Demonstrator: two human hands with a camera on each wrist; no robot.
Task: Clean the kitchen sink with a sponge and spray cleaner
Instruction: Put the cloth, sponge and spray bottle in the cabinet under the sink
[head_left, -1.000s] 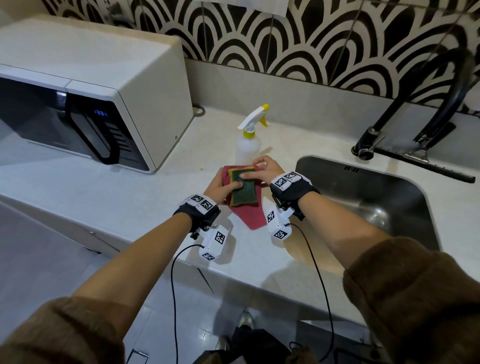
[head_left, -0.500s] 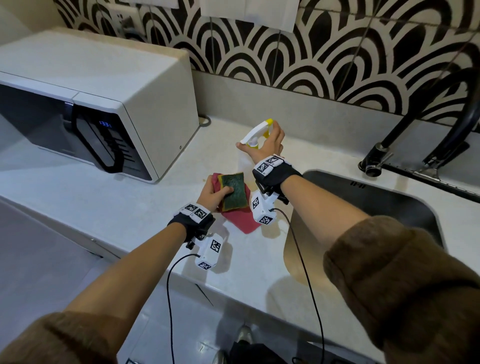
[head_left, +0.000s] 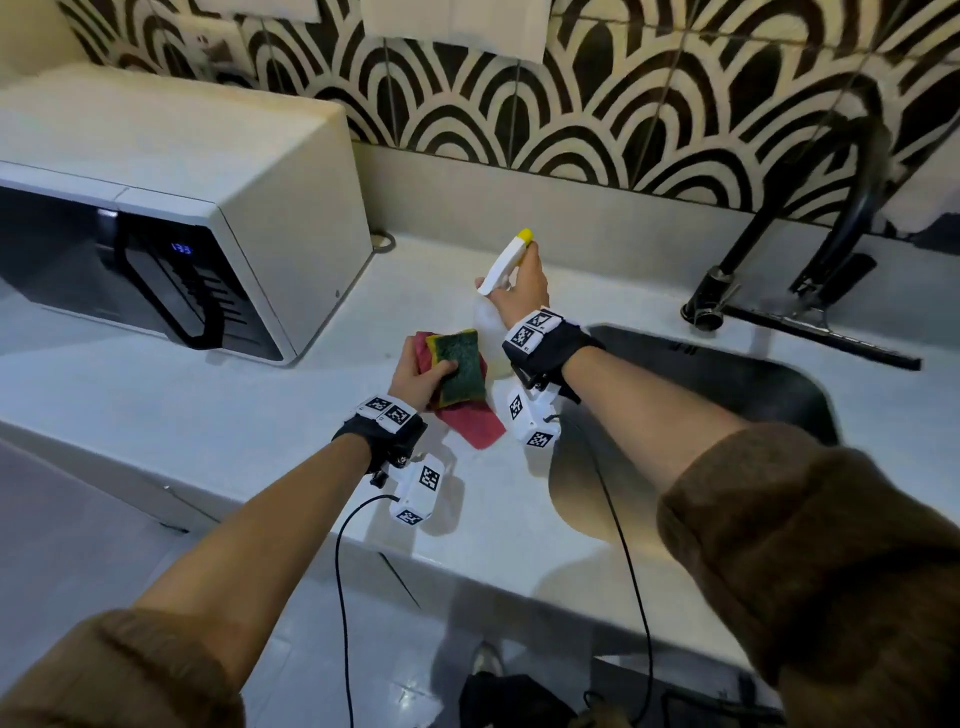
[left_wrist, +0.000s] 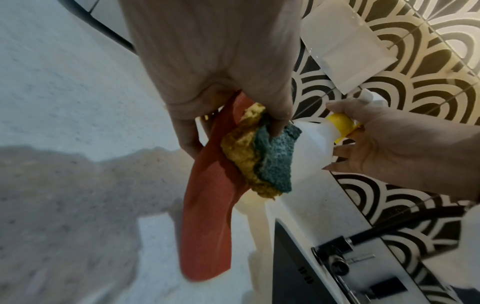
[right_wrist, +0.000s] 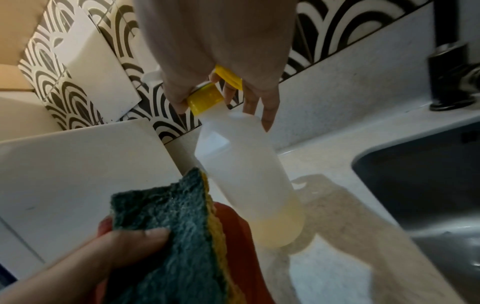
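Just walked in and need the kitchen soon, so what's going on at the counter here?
A person is getting set to clean the sink. Their left hand grips a green-and-yellow sponge together with a red cloth, held above the counter. Their right hand holds a spray bottle by its neck, lifted and tilted, with a little yellowish liquid at the bottom. No scrubbing is under way yet.

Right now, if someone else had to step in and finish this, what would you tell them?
Left hand: grips the sponge and red cloth together, over the counter.
Right hand: holds the spray bottle by its neck, lifted; a little yellowish cleaner remains at the bottom.
Done: both tools picked up.
Left: spray the sink, scrub it with the sponge. No foam or wiping shows in it yet.
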